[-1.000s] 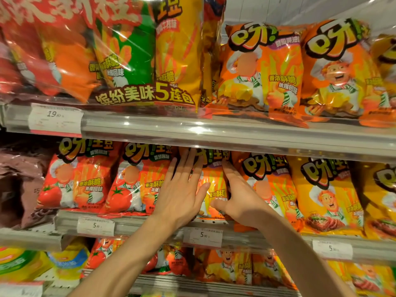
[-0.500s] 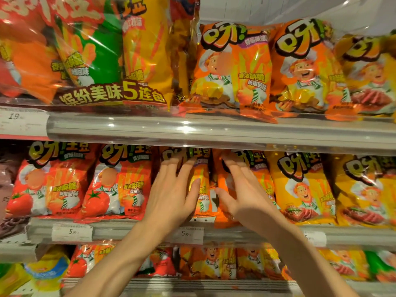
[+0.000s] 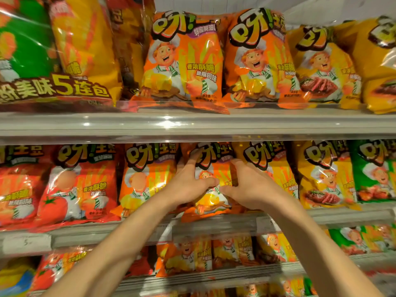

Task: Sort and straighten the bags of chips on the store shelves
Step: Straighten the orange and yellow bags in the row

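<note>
Half a second back both hands lay flatter across the row; now they have closed in on a single orange chip bag [image 3: 211, 183] on the middle shelf [image 3: 342, 215]. The left hand [image 3: 188, 185] grips its left edge, fingers curled behind and thumb across the front, while the right hand [image 3: 248, 187] grips the right edge the same way, thumbs nearly meeting. The bag stands upright at the shelf's front lip, glossy and crinkled, with a cartoon chef and yellow lettering, wedged between another orange bag [image 3: 145, 179] and a yellow bag [image 3: 276, 168].
</note>
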`<act>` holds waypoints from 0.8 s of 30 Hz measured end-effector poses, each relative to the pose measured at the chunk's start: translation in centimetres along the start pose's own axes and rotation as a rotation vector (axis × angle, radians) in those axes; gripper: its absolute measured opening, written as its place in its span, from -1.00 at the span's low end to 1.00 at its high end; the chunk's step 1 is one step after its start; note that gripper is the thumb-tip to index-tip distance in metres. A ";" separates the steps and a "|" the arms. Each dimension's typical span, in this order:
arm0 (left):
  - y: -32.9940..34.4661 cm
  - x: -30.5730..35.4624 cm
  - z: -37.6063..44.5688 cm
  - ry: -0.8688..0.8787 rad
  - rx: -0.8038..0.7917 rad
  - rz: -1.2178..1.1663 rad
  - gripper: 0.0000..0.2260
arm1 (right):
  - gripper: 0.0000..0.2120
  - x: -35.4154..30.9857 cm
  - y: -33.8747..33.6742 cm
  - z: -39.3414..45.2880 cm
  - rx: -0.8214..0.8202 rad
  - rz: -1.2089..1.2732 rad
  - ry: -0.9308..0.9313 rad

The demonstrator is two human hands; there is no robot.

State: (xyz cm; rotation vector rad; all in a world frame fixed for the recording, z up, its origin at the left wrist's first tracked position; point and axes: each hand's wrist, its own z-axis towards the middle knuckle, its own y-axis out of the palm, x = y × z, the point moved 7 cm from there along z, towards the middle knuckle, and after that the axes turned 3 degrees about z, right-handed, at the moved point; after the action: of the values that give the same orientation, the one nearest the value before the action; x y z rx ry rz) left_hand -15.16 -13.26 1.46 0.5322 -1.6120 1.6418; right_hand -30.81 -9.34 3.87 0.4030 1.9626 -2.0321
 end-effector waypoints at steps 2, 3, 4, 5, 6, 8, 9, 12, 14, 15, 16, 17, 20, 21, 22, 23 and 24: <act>0.0 -0.4 0.7 -0.005 -0.007 -0.049 -0.12 | -0.14 0.2 0.1 0.4 -0.020 0.032 0.019; 0.0 -0.4 1.0 -0.002 -0.005 -0.071 -0.09 | -0.11 0.3 0.1 0.5 -0.020 0.048 0.022; 0.0 -0.5 1.1 0.003 0.003 -0.099 -0.06 | -0.08 0.5 0.2 0.6 -0.019 0.065 0.022; 0.1 -0.5 1.1 0.008 0.007 -0.119 -0.02 | -0.05 0.7 0.3 0.7 -0.020 0.079 0.020; 0.2 -0.5 1.0 0.021 0.011 -0.134 0.02 | -0.01 0.9 0.4 0.7 -0.026 0.089 0.016; 0.4 -0.9 1.1 0.052 0.042 -0.148 0.11 | 0.05 1.3 0.5 0.6 -0.035 0.107 0.004; 0.4 -1.1 1.1 0.062 0.059 -0.131 0.14 | 0.07 1.4 0.4 0.5 -0.031 0.123 -0.006; 0.1 -0.9 0.7 0.077 0.084 -0.044 0.19 | 0.15 1.6 0.4 0.5 -0.020 0.176 -0.024; 0.2 -0.8 0.6 0.084 0.069 -0.041 0.18 | 0.17 1.6 0.5 0.7 -0.016 0.183 -0.034; 0.3 -0.9 0.6 0.086 0.059 -0.042 0.16 | 0.18 1.6 0.6 0.8 -0.017 0.183 -0.038; 0.3 -0.8 0.6 0.094 0.061 -0.051 0.15 | 0.17 1.6 0.7 0.9 -0.027 0.181 -0.040; 0.2 -1.0 0.6 0.091 0.065 -0.053 0.13 | 0.16 1.5 0.8 0.9 -0.042 0.177 -0.042; 0.2 -1.3 0.7 0.087 0.065 -0.041 0.13 | 0.12 1.0 1.1 0.9 -0.061 0.161 -0.053; 0.1 -1.3 0.7 0.082 0.063 -0.038 0.12 | 0.10 0.9 1.1 0.8 -0.048 0.157 -0.055; 0.1 -1.2 0.5 0.080 0.064 -0.031 0.11 | 0.09 0.9 1.1 0.8 -0.031 0.152 -0.056; 0.1 -1.0 0.2 0.086 0.071 -0.011 0.09 | 0.07 0.9 1.1 0.7 -0.014 0.142 -0.060; 0.2 -0.7 -0.3 0.104 0.085 0.022 0.05 | 0.05 0.8 1.1 0.5 0.000 0.126 -0.069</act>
State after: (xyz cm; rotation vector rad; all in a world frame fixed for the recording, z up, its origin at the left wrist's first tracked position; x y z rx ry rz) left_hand -14.80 -13.12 0.78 0.4663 -1.4825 1.7318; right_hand -31.14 -9.91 2.55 0.4394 1.8480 -1.9417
